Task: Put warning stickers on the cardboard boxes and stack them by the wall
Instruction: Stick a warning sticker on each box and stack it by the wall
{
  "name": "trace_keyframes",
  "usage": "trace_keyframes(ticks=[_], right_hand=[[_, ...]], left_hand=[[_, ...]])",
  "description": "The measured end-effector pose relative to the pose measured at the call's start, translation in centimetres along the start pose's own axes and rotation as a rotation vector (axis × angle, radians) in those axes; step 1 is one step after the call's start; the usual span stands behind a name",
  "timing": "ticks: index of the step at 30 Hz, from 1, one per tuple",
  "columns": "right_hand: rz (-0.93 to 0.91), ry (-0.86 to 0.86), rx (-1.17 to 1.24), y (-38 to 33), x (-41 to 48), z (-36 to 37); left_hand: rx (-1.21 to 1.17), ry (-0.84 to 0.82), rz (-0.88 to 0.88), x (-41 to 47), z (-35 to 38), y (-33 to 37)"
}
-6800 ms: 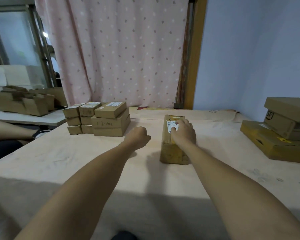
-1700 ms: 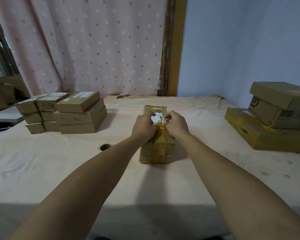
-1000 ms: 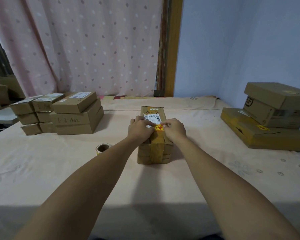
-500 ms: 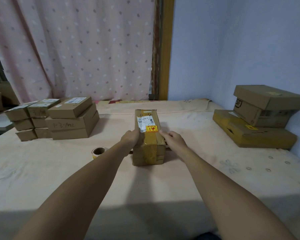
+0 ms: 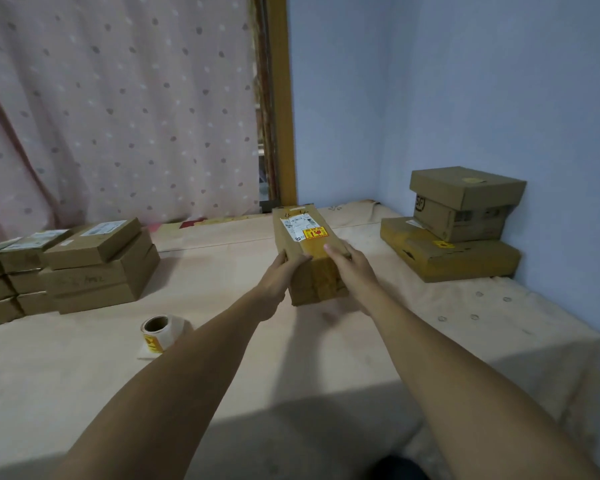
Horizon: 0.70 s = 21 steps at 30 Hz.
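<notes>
Both hands are clamping one long cardboard box (image 5: 309, 251) at mid-surface, the left hand (image 5: 280, 277) on its left side and the right hand (image 5: 352, 268) on its right, fingers wrapping its near end, likely so it can be carried evenly. A yellow warning sticker (image 5: 314, 233) is sitting on its top beside a white label. Three boxes are resting in the stack by the wall (image 5: 458, 226) at far right. The sticker roll (image 5: 156, 332) is lying near left, and the unlabelled pile (image 5: 66, 268) is waiting far left; its count is unclear.
</notes>
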State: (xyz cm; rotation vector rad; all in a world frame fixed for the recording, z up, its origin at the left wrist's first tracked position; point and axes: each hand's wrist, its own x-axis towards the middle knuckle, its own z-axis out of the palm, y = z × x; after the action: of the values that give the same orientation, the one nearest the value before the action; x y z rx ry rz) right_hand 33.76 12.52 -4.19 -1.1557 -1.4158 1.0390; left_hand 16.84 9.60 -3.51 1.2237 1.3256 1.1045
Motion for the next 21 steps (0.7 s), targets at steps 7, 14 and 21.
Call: trace_keyframes(ticks=[7,14,21], right_hand=[[0.077,0.089,-0.106,0.5,1.7,-8.8],[0.072,0.388,-0.023,0.1,2.5,-16.0],[0.038,0.493,-0.026,1.8,5.5,-21.0]], left_hand=[[-0.147,-0.093,0.020,2.3,8.7,1.6],[-0.214,-0.062,0.028,5.6,17.9,4.1],[-0.201,-0.098,0.038,9.6,24.1,4.4]])
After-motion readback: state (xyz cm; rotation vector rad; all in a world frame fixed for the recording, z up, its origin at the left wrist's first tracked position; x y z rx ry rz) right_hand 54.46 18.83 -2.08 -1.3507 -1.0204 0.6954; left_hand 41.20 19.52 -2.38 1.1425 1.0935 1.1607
